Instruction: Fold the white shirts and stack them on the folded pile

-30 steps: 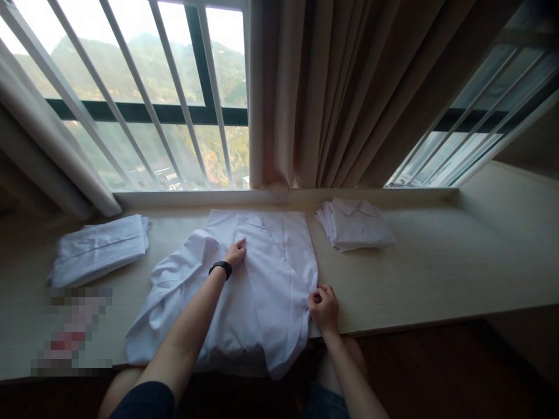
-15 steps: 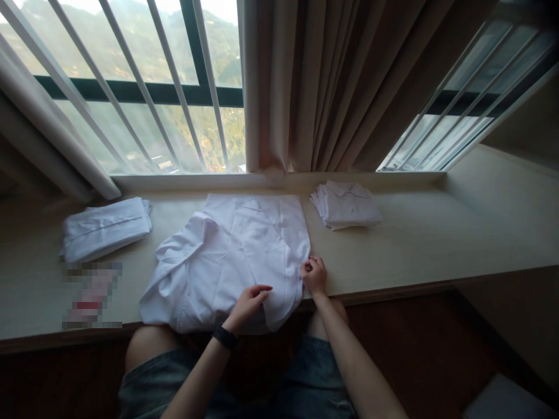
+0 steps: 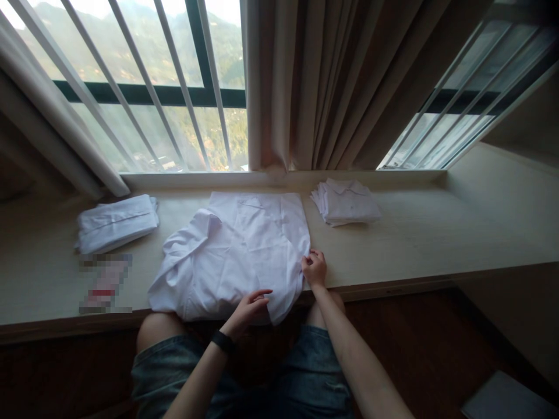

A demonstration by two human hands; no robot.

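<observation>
A white shirt (image 3: 244,250) lies spread on the ledge in front of me, its left part bunched in folds and its lower edge drooping over the front. My right hand (image 3: 315,268) is closed at the shirt's right edge, with fingertips pinching the cloth. Over the shirt's lower part is my left hand (image 3: 250,309), fingers stretched out and thumb apart, holding nothing. Whether its fingertips touch the cloth I cannot tell. A black band (image 3: 223,342) circles my left wrist.
The pale ledge (image 3: 419,238) runs below barred windows and a curtain (image 3: 349,87). Folded white garments (image 3: 119,222) lie at left, and a stack of folded white shirts (image 3: 347,202) at back right. A blurred-out item (image 3: 105,285) rests at front left. My knees touch the front edge.
The view has shifted slightly, so things at left appear further right. My right hand still pinches the shirt's edge; my left hand remains over the shirt's lower part.
</observation>
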